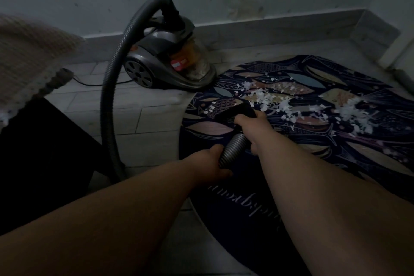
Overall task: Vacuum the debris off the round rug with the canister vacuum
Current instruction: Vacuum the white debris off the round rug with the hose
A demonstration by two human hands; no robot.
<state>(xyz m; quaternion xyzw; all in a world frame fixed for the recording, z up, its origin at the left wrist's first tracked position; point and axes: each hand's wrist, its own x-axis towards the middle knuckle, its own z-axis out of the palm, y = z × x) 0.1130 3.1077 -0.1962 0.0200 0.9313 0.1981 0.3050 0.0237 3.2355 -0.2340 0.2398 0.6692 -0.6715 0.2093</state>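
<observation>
A dark round rug [291, 154] with a fish pattern lies on the tiled floor. White scraps of debris [282, 98] are scattered across its far half. The grey canister vacuum [165, 63] stands at the rug's far left edge, near the wall. Its ribbed hose [107, 101] arcs up from the canister, down the left side and back to my hands. My right hand [253, 125] grips the hose end just behind the black nozzle [235, 111], which rests on the rug beside the debris. My left hand [210, 163] holds the hose [233, 148] a little lower.
A wall with a pale skirting board [268, 27] runs behind the vacuum and turns a corner at the right. A knitted beige throw [29, 58] hangs at the left over something dark [44, 152]. A power cord [89, 84] trails across the tiles.
</observation>
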